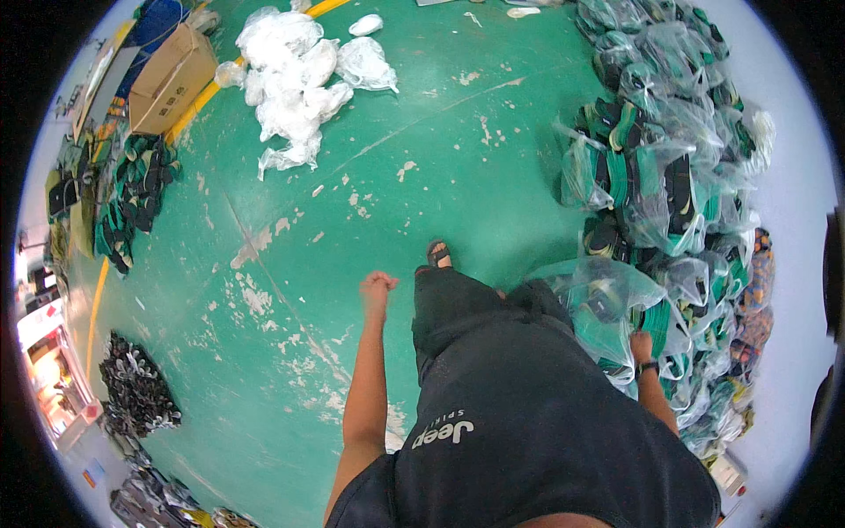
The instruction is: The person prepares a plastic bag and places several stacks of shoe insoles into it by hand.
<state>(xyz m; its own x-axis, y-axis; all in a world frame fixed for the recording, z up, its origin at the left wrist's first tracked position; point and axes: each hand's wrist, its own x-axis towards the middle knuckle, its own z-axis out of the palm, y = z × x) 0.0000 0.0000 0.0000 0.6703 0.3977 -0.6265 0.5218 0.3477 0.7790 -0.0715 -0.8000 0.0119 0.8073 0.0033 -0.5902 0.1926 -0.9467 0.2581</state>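
Note:
My left hand (378,288) is closed in a fist with nothing in it, hanging in front of me above the green floor (352,202). My right hand (641,348) grips the top of a clear plastic bag (603,308) filled with green and black shoe parts, held at my right side. My sandalled foot (438,254) steps ahead on the floor.
A tall heap of clear bags of green and black pieces (669,150) runs along the right. Crumpled white plastic bags (295,75) lie far ahead. A cardboard box (172,79) and dark piles (132,198) line the left, another dark pile (136,392) lower left.

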